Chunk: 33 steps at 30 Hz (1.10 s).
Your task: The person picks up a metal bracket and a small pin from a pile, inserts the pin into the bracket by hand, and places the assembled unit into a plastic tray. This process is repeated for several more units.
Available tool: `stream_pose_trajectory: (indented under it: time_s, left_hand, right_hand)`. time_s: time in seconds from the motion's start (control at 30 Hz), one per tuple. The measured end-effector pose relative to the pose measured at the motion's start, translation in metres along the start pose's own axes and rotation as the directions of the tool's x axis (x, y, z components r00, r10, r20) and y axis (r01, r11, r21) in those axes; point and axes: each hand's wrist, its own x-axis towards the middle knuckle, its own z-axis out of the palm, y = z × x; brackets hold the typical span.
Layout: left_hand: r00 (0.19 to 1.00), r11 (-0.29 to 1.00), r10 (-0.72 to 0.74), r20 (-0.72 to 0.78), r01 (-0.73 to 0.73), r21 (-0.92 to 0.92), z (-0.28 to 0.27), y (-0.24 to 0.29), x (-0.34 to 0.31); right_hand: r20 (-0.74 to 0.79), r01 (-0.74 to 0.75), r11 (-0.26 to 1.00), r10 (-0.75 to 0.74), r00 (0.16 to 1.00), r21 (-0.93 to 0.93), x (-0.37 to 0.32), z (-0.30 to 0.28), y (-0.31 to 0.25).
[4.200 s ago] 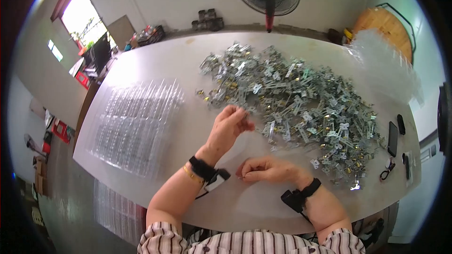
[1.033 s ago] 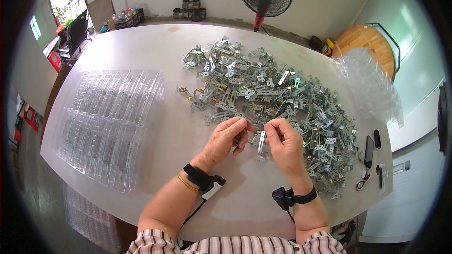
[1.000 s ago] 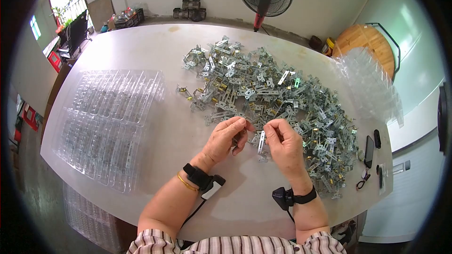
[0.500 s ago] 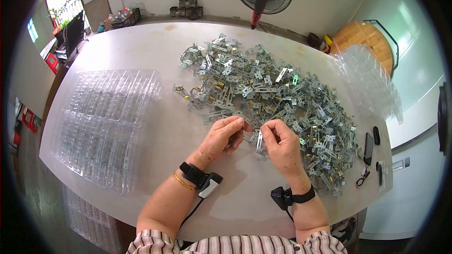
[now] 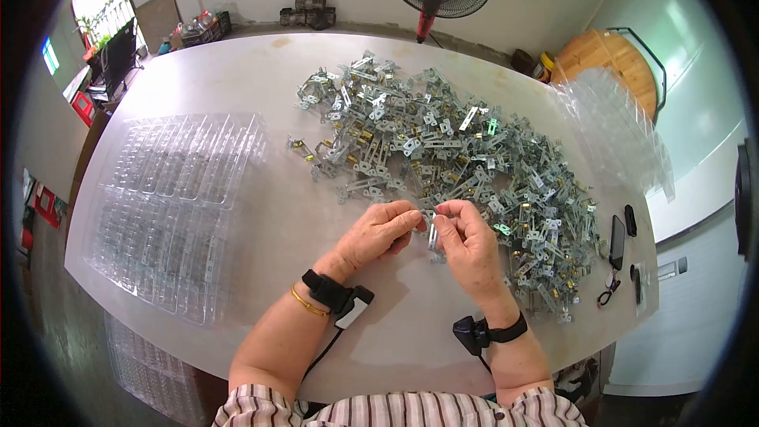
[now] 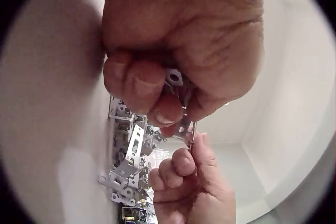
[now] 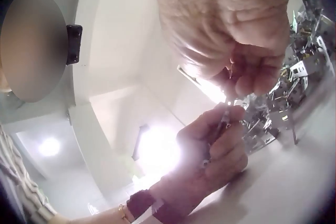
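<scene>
pinched at ten o'clock of the bare right hand (image 5: pixel 472 251), the slim silvery metal strip (image 5: pixel 432 234) seems light and stiff, best held by its flat faces, while the left hand (image 5: pixel 378 233) clasps a holed grey metal piece (image 6: pixel 169 73).

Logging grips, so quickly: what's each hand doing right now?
Left hand: closed round small metal parts.
Right hand: closed, pinching a slim metal strip.
</scene>
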Motion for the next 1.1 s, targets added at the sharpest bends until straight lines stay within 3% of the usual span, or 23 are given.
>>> stream_pose_trajectory:
  time_s: [0.1,0.2,0.27,0.37,0.43,0.57,0.67,0.77,1.1]
  left_hand:
    - [1.0,0.999,-0.002,0.028,0.001,0.052,0.001,-0.001,0.0]
    - [0.999,0.996,0.018,0.045,-0.022,0.09,0.001,-0.001,0.0]
    - [0.998,0.994,0.031,0.057,-0.037,0.103,0.002,-0.004,0.0]
    - [0.991,0.99,0.044,0.123,-0.06,0.131,0.004,-0.009,0.002]
    - [0.997,0.997,-0.036,0.068,0.04,-0.061,0.003,0.001,-0.002]
    - [0.999,0.961,-0.033,0.008,0.034,-0.275,-0.009,0.003,0.0]
    - [1.0,0.912,0.01,0.003,-0.008,-0.411,-0.013,-0.001,0.002]
    - [1.0,0.894,0.007,-0.008,-0.01,-0.447,-0.014,-0.002,0.003]
    - [0.999,0.919,-0.007,0.039,0.021,-0.394,-0.012,0.0,0.002]
  right_hand:
    - [0.035,-0.03,0.999,0.028,0.999,0.034,0.0,0.0,0.005]
    - [0.027,0.096,0.993,-0.094,0.995,-0.062,0.0,0.0,0.009]
    - [-0.021,0.249,0.944,-0.259,0.966,-0.218,0.0,-0.001,0.005]
    - [-0.122,0.272,0.944,-0.296,0.947,-0.186,0.003,0.001,0.015]
    - [-0.161,0.205,0.974,-0.219,0.962,-0.099,0.003,0.0,0.016]
    - [-0.137,0.024,0.998,-0.015,0.99,0.066,0.001,-0.001,0.006]
    - [-0.065,0.014,1.0,-0.014,0.998,-0.006,-0.001,0.001,0.005]
    - [-0.063,0.066,0.997,-0.068,0.996,-0.036,-0.002,0.005,0.006]
    - [-0.068,0.047,0.998,-0.05,0.996,-0.045,-0.002,0.005,0.006]
